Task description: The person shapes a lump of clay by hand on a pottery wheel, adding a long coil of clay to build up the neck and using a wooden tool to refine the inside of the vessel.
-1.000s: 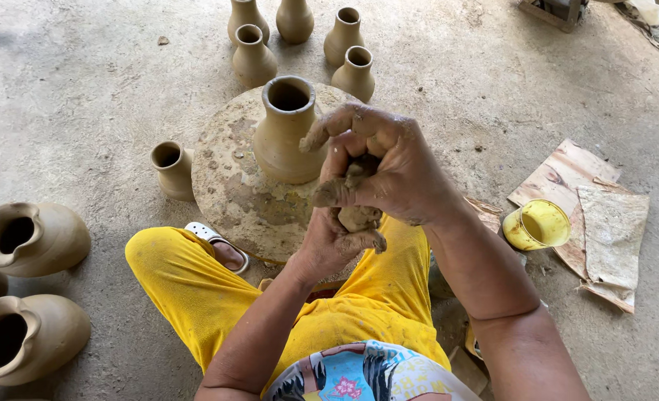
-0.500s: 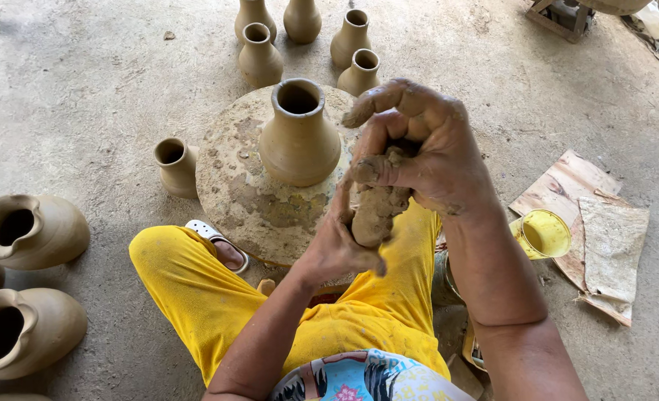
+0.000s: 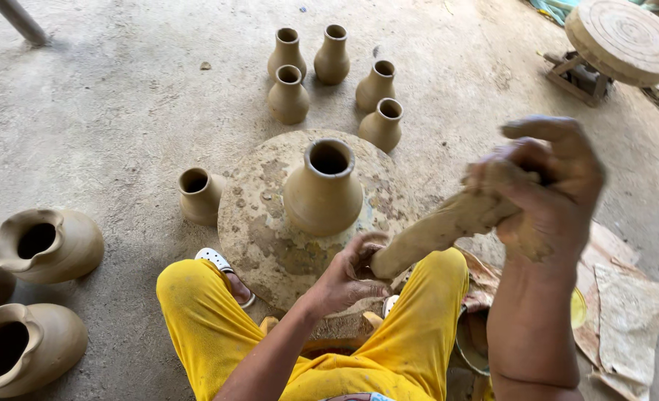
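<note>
A roll of clay slanted between both hands: the right hand gripped its raised upper end, the left hand closed round the lower end, just before the vase on the wheel

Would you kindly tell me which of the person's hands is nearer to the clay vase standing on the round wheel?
The left hand, just below the vase, gripping the lower end of a clay roll. The right hand is raised well off to its right, holding the roll's upper end.
</note>
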